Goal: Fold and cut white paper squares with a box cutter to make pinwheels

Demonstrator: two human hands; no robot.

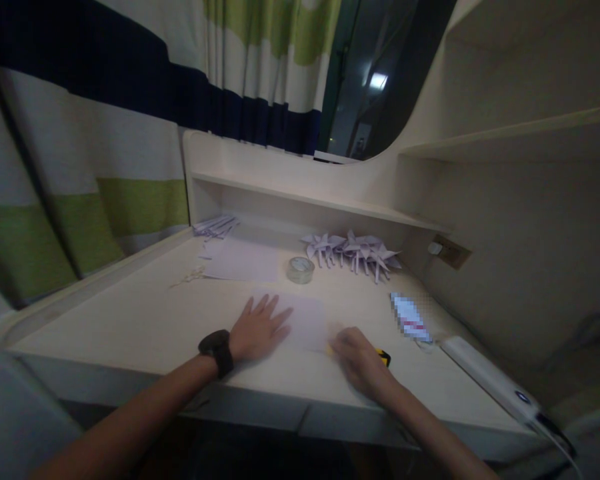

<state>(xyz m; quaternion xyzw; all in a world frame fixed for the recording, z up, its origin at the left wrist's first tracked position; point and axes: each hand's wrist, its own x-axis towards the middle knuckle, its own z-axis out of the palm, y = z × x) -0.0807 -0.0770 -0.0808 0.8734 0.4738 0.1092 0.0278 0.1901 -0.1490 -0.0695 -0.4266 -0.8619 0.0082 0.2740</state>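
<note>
My left hand [258,327] lies flat with its fingers spread on the left part of a white paper sheet [307,323] on the desk [145,320]. A black watch [217,349] is on that wrist. My right hand [361,360] rests at the sheet's right front corner, blurred, fingers curled over a yellow and black object [384,357] that is mostly hidden. I cannot make out whether it grips that object.
A roll of clear tape [301,269] stands behind the sheet. Folded paper pinwheels [355,252] lie under the shelf, a paper stack [243,261] and scissors [190,276] at the back left. A white power strip [490,380] and a pixelated item [409,319] sit to the right.
</note>
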